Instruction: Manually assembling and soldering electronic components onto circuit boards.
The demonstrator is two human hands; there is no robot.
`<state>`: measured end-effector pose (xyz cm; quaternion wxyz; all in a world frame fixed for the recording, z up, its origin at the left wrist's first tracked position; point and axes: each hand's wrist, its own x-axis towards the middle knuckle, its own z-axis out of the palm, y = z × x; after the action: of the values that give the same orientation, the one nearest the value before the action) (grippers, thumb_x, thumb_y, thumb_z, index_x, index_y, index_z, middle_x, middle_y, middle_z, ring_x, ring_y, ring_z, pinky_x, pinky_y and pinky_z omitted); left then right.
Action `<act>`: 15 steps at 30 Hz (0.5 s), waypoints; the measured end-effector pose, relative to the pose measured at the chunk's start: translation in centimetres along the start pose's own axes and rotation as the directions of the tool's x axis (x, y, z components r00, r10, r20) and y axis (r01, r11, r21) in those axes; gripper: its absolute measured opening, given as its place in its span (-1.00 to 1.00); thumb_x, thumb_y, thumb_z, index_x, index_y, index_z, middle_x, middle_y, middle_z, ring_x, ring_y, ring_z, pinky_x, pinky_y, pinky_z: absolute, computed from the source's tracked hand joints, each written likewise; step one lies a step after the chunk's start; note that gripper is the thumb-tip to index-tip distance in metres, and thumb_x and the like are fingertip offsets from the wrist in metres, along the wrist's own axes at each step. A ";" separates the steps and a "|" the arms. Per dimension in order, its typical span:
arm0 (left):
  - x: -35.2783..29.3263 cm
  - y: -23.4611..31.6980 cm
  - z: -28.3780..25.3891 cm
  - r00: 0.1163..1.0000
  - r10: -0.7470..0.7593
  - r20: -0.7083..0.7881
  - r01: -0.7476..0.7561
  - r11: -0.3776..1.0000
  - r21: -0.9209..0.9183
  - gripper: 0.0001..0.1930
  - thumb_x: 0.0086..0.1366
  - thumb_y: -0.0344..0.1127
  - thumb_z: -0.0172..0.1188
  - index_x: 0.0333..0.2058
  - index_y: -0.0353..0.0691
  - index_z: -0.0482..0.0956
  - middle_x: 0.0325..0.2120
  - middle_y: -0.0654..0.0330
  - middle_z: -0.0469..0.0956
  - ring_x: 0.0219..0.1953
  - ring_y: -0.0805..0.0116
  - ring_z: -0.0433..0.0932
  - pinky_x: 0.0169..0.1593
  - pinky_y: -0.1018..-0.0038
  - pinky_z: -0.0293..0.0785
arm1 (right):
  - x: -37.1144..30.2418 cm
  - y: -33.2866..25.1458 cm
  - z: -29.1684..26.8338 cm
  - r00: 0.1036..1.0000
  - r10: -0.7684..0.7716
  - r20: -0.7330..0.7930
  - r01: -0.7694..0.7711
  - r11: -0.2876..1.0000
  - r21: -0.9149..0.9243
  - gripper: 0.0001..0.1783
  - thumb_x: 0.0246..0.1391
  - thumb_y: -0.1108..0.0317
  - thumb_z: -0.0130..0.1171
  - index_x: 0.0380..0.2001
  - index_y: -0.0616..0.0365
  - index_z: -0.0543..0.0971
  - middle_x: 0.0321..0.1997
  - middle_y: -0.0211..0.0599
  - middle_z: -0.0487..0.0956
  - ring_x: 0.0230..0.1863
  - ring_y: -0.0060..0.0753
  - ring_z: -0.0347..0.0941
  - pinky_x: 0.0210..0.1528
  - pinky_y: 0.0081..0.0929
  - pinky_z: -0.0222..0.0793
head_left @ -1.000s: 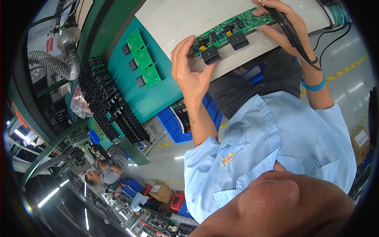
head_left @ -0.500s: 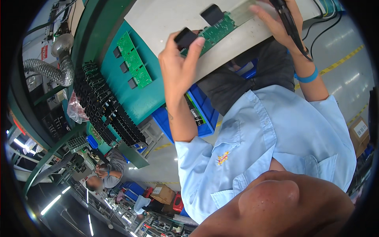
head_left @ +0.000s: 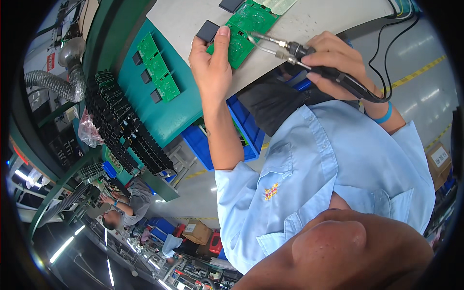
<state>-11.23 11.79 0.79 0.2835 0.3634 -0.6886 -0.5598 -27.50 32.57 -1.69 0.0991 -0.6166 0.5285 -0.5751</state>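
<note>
My left hand (head_left: 213,70) grips a green circuit board (head_left: 251,21) at its near left end, thumb on top. Black square blocks (head_left: 208,31) stick out along the board's left edge. The board is over a pale work surface (head_left: 309,21) and runs out of the upper edge. My right hand (head_left: 338,63) is closed around black soldering tweezers (head_left: 333,75) with a cable. Their two metal tips converge over the board's near part, beside my left thumb; whether they touch it I cannot tell.
Another green board (head_left: 158,67) with black blocks lies on the teal mat (head_left: 183,108). Several dark boards stand in a row (head_left: 128,125) farther left. A blue bin (head_left: 198,145) is below the table edge. A flexible silver duct (head_left: 55,87) hangs at left. Another person (head_left: 130,205) works beyond.
My right hand has come down and left from the upper right, bringing the soldering tweezers' tips over the board. The board has shifted slightly up and left and tilted, showing its green face.
</note>
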 end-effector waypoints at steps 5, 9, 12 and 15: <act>0.1 -0.2 0.3 1.000 0.013 -0.011 -0.013 0.999 0.032 -0.66 0.43 -0.14 0.32 -0.15 -0.39 0.61 -0.45 0.22 0.60 -0.43 0.54 0.48 -0.33 0.62 0.44 | -0.3 0.2 0.6 1.000 -0.011 -0.008 0.012 1.000 0.009 -0.58 -0.11 0.63 0.37 -0.08 0.27 0.70 -0.34 -0.27 0.58 -0.29 -0.28 0.44 -0.14 -0.43 0.44; 0.0 -0.3 0.3 1.000 0.012 -0.017 -0.011 0.999 0.032 -0.66 0.43 -0.13 0.32 -0.17 -0.38 0.61 -0.45 0.22 0.60 -0.44 0.54 0.47 -0.33 0.61 0.44 | -0.2 0.2 0.6 1.000 -0.015 -0.010 0.014 1.000 -0.008 -0.56 -0.14 0.64 0.37 -0.08 0.26 0.71 -0.37 -0.28 0.58 -0.30 -0.27 0.44 -0.12 -0.41 0.44; -0.1 -0.4 0.3 1.000 0.008 -0.017 -0.008 1.000 0.024 -0.66 0.43 -0.13 0.32 -0.18 -0.37 0.61 -0.45 0.23 0.60 -0.45 0.53 0.47 -0.34 0.61 0.44 | 0.0 0.2 0.6 1.000 -0.006 -0.004 0.006 1.000 -0.022 -0.56 -0.16 0.65 0.38 -0.09 0.26 0.71 -0.38 -0.28 0.59 -0.30 -0.26 0.44 -0.11 -0.40 0.44; -0.1 -0.2 0.3 1.000 0.016 -0.024 -0.015 0.999 0.040 -0.67 0.43 -0.13 0.32 -0.18 -0.37 0.61 -0.45 0.22 0.60 -0.45 0.53 0.47 -0.34 0.61 0.43 | -0.1 0.2 0.6 1.000 -0.010 0.004 0.010 1.000 -0.023 -0.55 -0.17 0.65 0.38 -0.09 0.27 0.71 -0.37 -0.28 0.60 -0.31 -0.26 0.44 -0.11 -0.39 0.44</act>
<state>-11.41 12.02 0.48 0.2889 0.3702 -0.6990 -0.5393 -27.11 32.25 -2.03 0.0900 -0.6216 0.5318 -0.5680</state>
